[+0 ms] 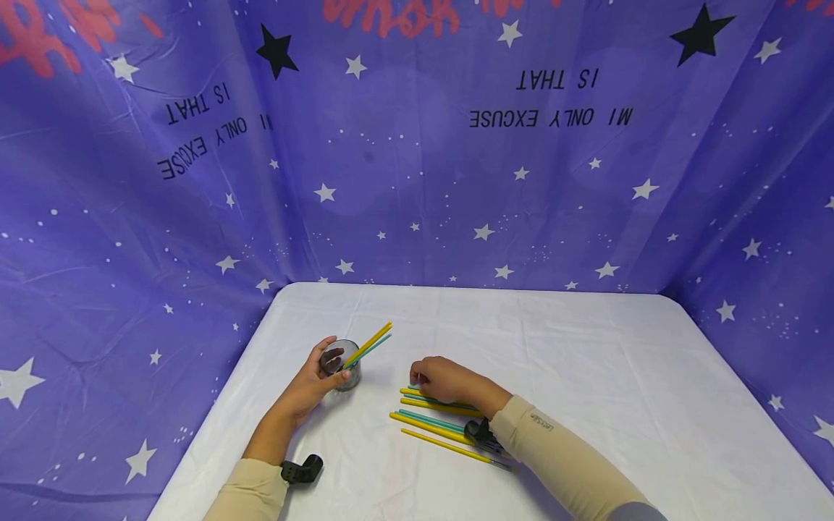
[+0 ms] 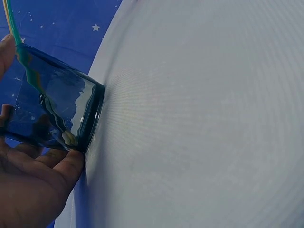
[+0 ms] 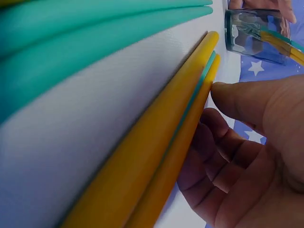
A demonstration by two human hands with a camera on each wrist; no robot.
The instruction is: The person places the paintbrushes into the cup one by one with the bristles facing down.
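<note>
Glass steadied, sticks being gathered on desk.
Left hand grasping glass; right hand curled on loose sticks at four o'clock of it. Risk: leaning sticks tipping glass.

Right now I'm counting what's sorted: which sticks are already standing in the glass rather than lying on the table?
One yellow stick and one teal stick lean in the glass held by the left hand; the rest lie flat by the right hand.

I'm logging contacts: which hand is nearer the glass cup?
Left. The left hand grips the glass cup, which holds two sticks. The right hand is apart from it, resting on the yellow and teal sticks lying on the table.
</note>
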